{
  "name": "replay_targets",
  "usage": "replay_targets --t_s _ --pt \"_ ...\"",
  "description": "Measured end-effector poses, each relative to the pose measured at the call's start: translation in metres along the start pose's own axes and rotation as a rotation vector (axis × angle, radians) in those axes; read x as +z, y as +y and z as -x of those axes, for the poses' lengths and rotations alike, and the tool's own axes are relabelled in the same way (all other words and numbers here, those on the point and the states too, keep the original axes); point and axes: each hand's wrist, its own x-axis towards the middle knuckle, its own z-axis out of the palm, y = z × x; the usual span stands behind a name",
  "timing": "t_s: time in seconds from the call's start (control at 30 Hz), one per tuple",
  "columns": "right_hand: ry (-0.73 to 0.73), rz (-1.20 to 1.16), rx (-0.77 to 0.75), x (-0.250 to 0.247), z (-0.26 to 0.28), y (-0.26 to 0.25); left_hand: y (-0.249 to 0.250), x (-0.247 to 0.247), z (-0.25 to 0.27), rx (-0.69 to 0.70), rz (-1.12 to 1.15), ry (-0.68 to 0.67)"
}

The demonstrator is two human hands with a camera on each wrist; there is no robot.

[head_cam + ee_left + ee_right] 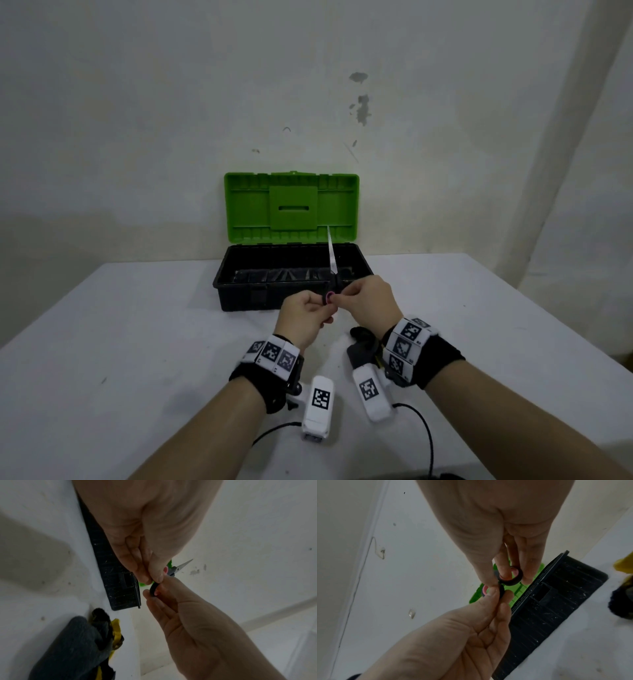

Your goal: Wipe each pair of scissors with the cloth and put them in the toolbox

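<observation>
A pair of scissors (331, 255) with black, pink-lined handle rings is held above the toolbox's front edge, blades closed and pointing up. My left hand (323, 305) pinches one ring (500, 591) between thumb and finger. My right hand (344, 295) grips the other ring (511, 577), with a finger through it. The wrist views show the blades (183, 565) beyond the left hand (150, 578) and the right hand (155, 593). The black toolbox (239, 298) stands open with its green lid (250, 205) upright. A dark grey and yellow cloth (363, 342) lies crumpled under my right wrist.
The toolbox sits at the back of a white table (137, 342), against a pale wall. Its inside looks dark, and I cannot make out the contents. Black cables (428, 435) run from the wrist cameras near the table's front edge.
</observation>
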Motion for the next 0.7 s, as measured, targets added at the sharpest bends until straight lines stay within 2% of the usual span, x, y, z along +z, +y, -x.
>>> replay_targets --t_s 0.17,0.37,0.43,0.53,0.7 --pt "0.042 0.036 -0.014 0.011 -0.032 -0.029 0.018 -0.034 -0.028 0.098 -0.049 0.004" --pt "-0.040 0.126 0.035 0.044 -0.086 -0.060 0.012 -0.129 -0.102 0.158 -0.156 0.314" --pt "-0.080 0.166 0.092 0.063 -0.102 -0.068 0.006 -0.154 -0.121 0.127 -0.274 0.362" --pt "-0.145 0.237 0.159 0.087 -0.121 -0.077 -0.009 -0.180 -0.140 0.020 -0.487 0.328" --pt "-0.219 0.405 0.179 0.117 -0.138 -0.090 -0.035 -0.192 -0.161 -0.128 -0.502 0.264"
